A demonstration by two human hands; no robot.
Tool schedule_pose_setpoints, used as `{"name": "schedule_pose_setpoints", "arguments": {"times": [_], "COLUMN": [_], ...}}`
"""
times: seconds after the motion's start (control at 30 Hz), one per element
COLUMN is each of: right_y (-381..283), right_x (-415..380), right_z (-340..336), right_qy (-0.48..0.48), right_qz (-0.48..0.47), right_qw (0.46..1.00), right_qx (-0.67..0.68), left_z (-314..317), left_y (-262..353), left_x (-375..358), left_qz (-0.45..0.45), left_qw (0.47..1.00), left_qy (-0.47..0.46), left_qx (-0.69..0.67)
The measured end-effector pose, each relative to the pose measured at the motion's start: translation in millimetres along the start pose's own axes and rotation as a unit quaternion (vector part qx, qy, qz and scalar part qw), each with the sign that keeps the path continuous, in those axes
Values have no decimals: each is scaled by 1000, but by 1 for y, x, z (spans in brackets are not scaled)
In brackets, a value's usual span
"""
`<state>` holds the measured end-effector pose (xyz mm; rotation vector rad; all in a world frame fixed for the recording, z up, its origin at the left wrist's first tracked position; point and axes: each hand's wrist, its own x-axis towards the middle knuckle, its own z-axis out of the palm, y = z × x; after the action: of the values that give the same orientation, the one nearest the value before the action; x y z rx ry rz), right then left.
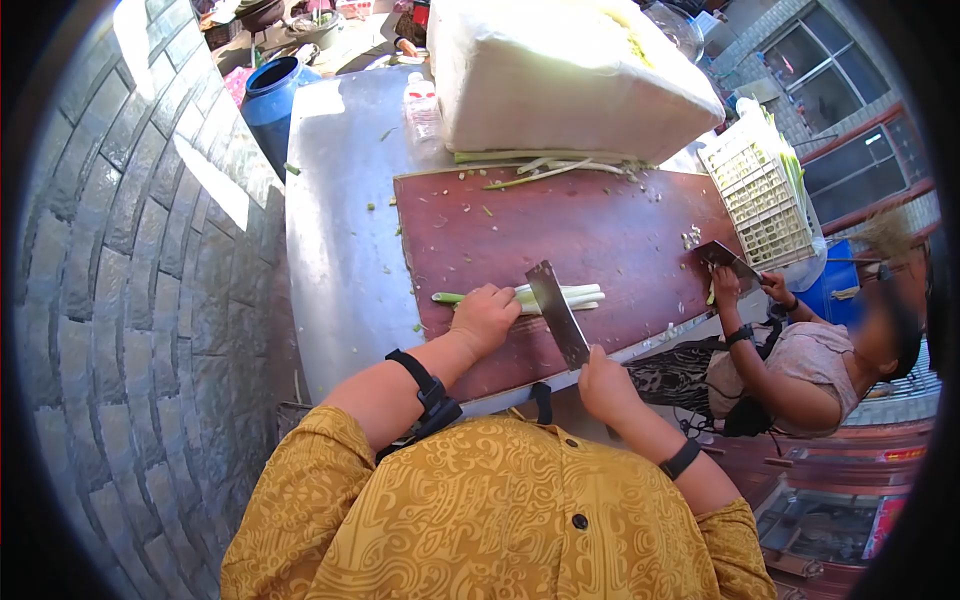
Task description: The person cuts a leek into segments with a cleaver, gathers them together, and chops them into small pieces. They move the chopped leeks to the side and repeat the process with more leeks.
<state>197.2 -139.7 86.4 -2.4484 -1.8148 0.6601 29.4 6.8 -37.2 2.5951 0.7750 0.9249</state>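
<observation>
On the reddish-brown board [470, 225] lies a small bundle of green onions [582, 297], white ends to the right. My left hand [487, 317] presses down on the bundle at its left part, fingers curled over it. A cleaver [558, 315] is held by its handle in my right hand [608, 386]; its broad blade crosses the stalks just right of my left fingers. Whether the blade touches the board cannot be made out. More loose green onions [560, 170] lie along the board's far edge.
A large white block-shaped container [570, 85] stands behind the board, beside a clear bottle [422, 110]. At the right, a co-worker [790, 370] holds another cleaver [728, 259] near a white crate of green onions [760, 190]. A blue barrel [272, 110] stands left, by a brick wall [130, 300].
</observation>
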Motion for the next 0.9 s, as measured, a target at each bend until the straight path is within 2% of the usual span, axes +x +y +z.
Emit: {"name": "schedule_pose_setpoints", "arguments": {"times": [0.27,0.37,0.47,0.6,0.67,0.73,0.87,0.9], "right_y": [-15,-11,-21,-12,4,19,62,65], "right_x": [44,57,69,88,87,81,65,54], "right_z": [24,34,38,47,51,44,21,4], "right_qy": [26,52,61,89,122,111,126,114], "right_qz": [-6,-30,7,0,-6,-19,-61,-44], "right_qw": [999,998,998,995,987,977,941,932], "right_qx": [-40,-15,-7,54,104,182,308,342], "left_z": [-1,-4,-6,-16,-18,-22,-21,-16], "left_y": [-2,-2,0,3,-3,-15,-42,-50], "left_x": [1,-1,-2,-13,-17,-8,29,43], "left_qz": [10,11,30,52,9,-46,-189,-218], "left_qw": [1000,1000,999,999,999,997,979,973], "left_qy": [-2,-2,-17,-8,21,41,32,26], "left_qx": [-10,-5,-2,4,33,53,70,73]}}
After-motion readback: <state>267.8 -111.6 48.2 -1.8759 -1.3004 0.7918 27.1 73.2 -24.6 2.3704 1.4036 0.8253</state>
